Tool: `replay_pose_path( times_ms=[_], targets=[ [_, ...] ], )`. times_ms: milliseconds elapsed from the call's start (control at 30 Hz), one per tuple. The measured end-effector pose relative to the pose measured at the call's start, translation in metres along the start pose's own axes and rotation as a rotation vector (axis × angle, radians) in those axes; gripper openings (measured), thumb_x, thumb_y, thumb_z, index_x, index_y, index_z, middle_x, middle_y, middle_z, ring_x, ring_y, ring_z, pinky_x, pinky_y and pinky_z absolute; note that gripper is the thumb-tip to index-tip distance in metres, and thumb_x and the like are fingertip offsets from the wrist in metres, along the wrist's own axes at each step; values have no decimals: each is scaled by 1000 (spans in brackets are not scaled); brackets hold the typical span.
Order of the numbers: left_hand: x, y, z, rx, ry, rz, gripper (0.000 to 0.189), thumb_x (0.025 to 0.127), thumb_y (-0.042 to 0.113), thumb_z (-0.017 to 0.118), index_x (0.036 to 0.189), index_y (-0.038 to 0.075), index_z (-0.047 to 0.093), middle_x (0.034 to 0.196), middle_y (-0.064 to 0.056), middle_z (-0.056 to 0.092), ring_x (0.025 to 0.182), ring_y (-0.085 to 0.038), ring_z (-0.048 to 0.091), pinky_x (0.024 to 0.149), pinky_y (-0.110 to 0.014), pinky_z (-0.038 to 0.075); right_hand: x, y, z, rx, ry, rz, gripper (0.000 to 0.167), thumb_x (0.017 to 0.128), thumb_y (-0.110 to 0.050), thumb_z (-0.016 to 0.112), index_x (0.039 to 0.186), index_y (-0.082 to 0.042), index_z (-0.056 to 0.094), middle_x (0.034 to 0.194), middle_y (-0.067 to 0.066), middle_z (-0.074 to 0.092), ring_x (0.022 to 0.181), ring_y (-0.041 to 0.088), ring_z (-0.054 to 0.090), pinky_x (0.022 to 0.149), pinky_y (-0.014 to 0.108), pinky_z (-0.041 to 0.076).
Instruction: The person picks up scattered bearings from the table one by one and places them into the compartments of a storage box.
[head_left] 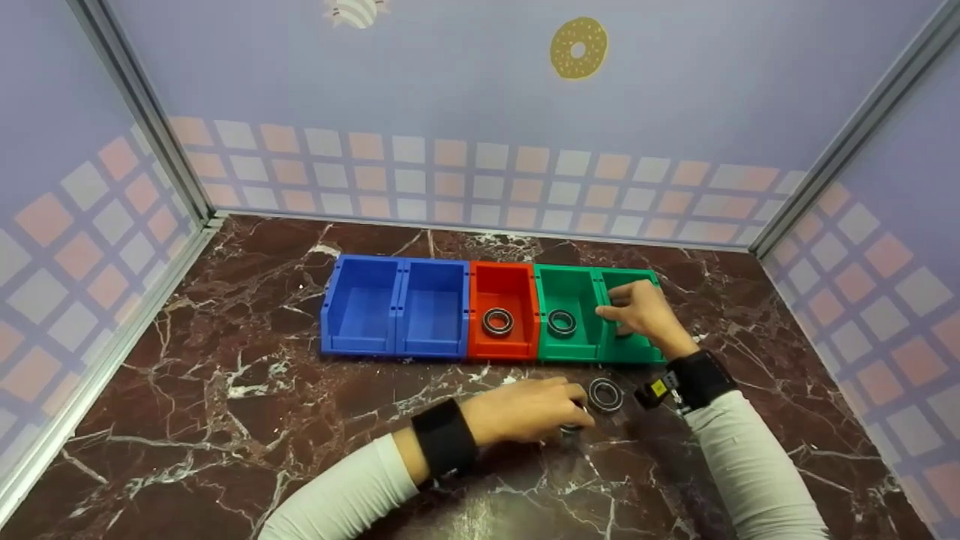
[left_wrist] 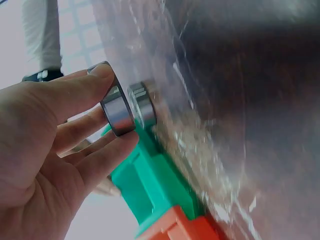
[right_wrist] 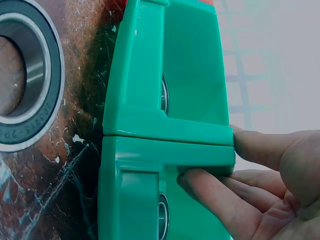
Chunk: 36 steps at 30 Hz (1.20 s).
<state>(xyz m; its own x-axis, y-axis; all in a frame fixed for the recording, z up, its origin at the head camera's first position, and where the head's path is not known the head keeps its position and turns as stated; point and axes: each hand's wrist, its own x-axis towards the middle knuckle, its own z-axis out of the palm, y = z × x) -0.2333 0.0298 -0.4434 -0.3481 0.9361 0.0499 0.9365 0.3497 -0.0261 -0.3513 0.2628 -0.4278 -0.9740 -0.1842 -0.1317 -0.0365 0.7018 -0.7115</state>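
Note:
My left hand (head_left: 525, 411) pinches a steel ball bearing (left_wrist: 118, 112) between thumb and fingertips, low over the tabletop. Just beyond it, a second bearing (head_left: 604, 395) lies on the marble surface in front of the green bins. My right hand (head_left: 643, 313) reaches into the right green bin (head_left: 634, 351), its fingers loosely extended and nothing between them. Its thumb (right_wrist: 262, 147) is right at the dividing wall. A bearing (right_wrist: 163, 217) sits in that bin, mostly hidden from the head view by the hand. The left green bin (head_left: 574, 289) contains another bearing (head_left: 562, 322).
Left of the green bins, a red bin (head_left: 502, 281) with a bearing (head_left: 497, 322) in it and two blue bins (head_left: 365, 300) continue the row. Walls (head_left: 480, 97) with metal corner posts enclose the marble tabletop (head_left: 247, 420) at the back and sides.

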Motion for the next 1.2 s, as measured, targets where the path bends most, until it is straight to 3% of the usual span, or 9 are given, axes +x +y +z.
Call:
replay_pose_path(
  times_ms=[233,433,733,1000,1200],
  targets=[
    [-14,-12,-12,-30,35,-28,42,86,14,74,125,27,69,112,2,64,97,-15,59,81,-21,51,0,2,0,3,1,13,61,95,-19,67,142,11,44,139,36,50,114,43,63,83,43,61],
    [-25,-20,-21,-65,44,-68,41,91,6,66,126,27,68,119,0,65,104,-16,61,88,-24,53,-1,2,-1,18,-1,7,61,94,-19,67,142,10,44,139,36,50,116,43,62,83,44,60],
    [-35,-29,-34,-79,72,-111,39,93,10,66,127,27,66,125,-2,64,111,-20,60,95,-28,53,-1,1,-1,3,6,-5,59,94,-17,67,141,10,45,139,36,50,114,44,64,83,45,60],
    [-40,-36,-32,-71,69,-136,39,93,9,67,127,27,66,125,-3,63,111,-20,59,91,-28,54,-2,1,-1,29,-26,8,61,96,-18,66,144,10,42,142,35,48,118,43,62,87,43,60],
    [-44,-44,-33,-97,79,-138,34,93,14,69,125,24,68,125,-5,64,113,-22,59,96,-29,53,0,0,-2,9,-20,9,61,95,-18,66,143,10,42,141,35,49,116,43,63,84,43,60]
  ],
)
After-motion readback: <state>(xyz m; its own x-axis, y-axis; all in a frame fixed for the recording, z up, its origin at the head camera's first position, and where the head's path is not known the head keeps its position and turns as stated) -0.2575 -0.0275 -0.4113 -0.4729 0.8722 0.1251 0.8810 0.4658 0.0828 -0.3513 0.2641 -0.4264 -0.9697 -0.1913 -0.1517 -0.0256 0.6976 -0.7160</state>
